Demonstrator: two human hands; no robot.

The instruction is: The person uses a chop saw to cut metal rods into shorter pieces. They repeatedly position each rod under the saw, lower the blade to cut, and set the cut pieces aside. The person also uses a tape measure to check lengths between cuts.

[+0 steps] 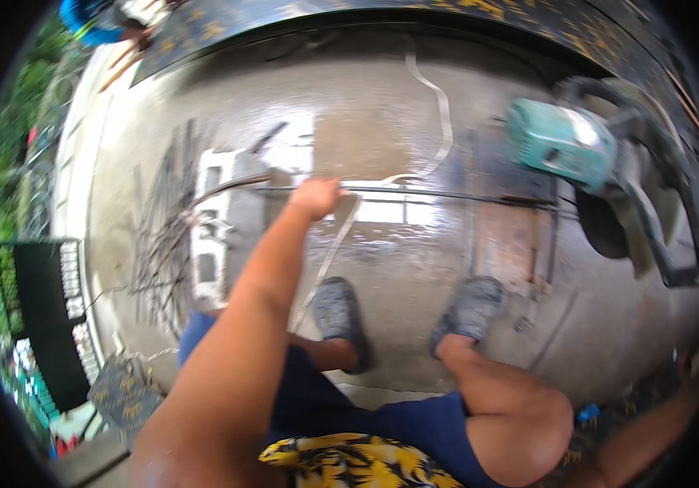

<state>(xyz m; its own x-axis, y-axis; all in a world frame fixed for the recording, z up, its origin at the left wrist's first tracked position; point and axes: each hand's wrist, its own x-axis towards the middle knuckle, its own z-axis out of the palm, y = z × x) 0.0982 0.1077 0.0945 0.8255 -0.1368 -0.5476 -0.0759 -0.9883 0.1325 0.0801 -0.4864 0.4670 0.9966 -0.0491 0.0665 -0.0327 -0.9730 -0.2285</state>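
Note:
My left hand (317, 199) is closed round a long thin steel rod (439, 193) in the middle of the view. The rod lies crosswise, from a hollow concrete block (213, 220) on the left toward a cut-off saw (565, 142) with a teal motor housing on the right. Its right end reaches the rusty metal base plate (508, 236) beside the saw. My right forearm (650, 419) stretches out at the lower right. The right hand is lost in the dark rim, so its fingers do not show.
A bundle of thin rods (162, 220) lies on the floor left of the block. A pale cable or strap (447, 122) winds over the wet concrete floor (357, 146). Across the top runs a dark patterned tabletop (227, 28). Another person's blue sleeve (93, 24) shows at upper left.

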